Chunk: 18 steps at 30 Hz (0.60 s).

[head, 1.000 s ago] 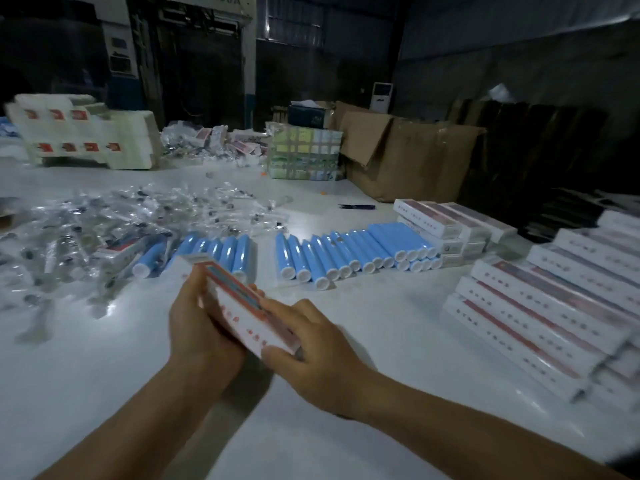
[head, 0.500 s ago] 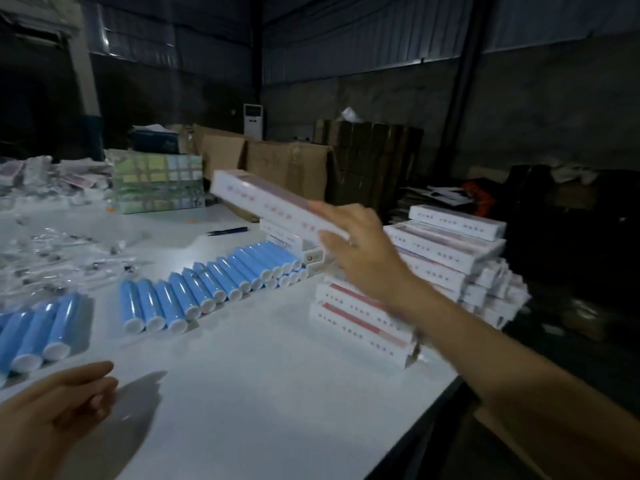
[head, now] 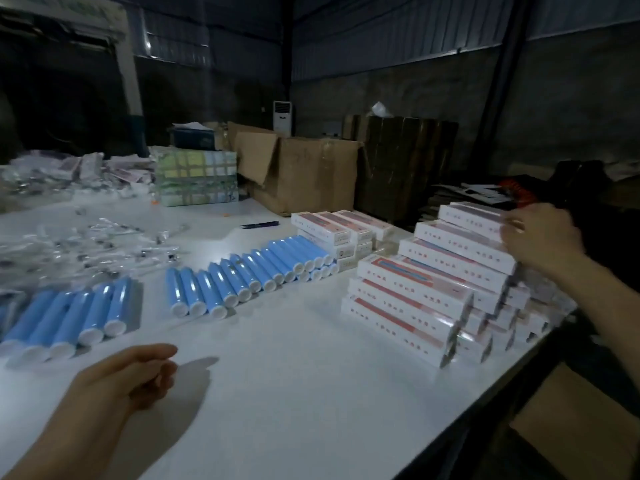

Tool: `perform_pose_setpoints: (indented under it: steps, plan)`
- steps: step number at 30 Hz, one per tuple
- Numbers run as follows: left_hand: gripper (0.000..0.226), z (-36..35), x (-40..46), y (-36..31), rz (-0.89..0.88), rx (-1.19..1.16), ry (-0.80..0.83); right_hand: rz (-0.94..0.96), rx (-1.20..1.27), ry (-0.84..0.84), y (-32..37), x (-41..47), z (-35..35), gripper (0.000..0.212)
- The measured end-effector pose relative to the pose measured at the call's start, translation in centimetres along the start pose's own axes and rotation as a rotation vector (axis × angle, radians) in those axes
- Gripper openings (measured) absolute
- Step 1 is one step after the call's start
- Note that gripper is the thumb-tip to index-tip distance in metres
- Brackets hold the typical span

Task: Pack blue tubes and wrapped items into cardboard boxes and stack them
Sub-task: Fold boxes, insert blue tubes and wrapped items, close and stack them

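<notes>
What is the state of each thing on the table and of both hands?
Top box: closed, on the stack, right hand on its end.
Stacked boxes: closed, stepped pile.
Blue tubes: capped, lying in a row.
Wrapped items: loose, scattered.
Large carton: flap open.
Pen: lying flat.
Left hand: empty, loosely curled.
Right hand: touches top box.

Dim warehouse: corrugated walls (head: 398,39), brown cartons (head: 304,171) behind packing table (head: 294,393)

Worktop (head: 311,393) layout — tubes left and centre, boxes right.

Two tube rows (head: 249,271) lie before the wrapped items (head: 86,244); stacked boxes (head: 433,289) sit at the right edge — a carton (head: 304,174) behind, a pen (head: 259,224) between.
</notes>
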State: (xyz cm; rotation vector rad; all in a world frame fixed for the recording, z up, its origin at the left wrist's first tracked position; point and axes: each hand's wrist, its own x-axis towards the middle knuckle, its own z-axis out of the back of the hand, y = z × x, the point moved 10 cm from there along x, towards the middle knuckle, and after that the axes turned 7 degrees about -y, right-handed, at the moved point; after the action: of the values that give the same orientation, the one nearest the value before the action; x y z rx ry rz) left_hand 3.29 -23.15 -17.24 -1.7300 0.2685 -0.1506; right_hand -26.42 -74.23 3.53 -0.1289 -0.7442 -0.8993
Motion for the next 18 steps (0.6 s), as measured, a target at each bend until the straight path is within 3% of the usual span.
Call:
perform_pose_setpoints:
  steps: [2,6,9,13,18]
  plan:
    - [0.027,-0.5,-1.8,-1.9,-0.101,0.091,-0.009,0.169,0.088,-0.094,4.4,0.1,1.4,0.029]
    - [0.025,-3.4,-3.6,-2.8,-0.273,0.480,0.156,0.417,0.565,-0.067,16.9,-4.7,2.6,0.022]
    - [0.025,-4.3,-3.9,-2.6,-0.321,0.665,0.201,0.632,0.780,0.069,27.5,-12.3,2.8,0.017]
    - [0.022,-4.6,-4.1,-2.7,-0.342,0.717,0.229,0.859,0.846,0.323,37.3,-20.7,-1.1,0.010]
    - [0.022,-4.8,-4.9,-3.1,-0.346,0.741,0.277,0.876,0.894,0.557,41.5,-25.9,-6.7,0.023]
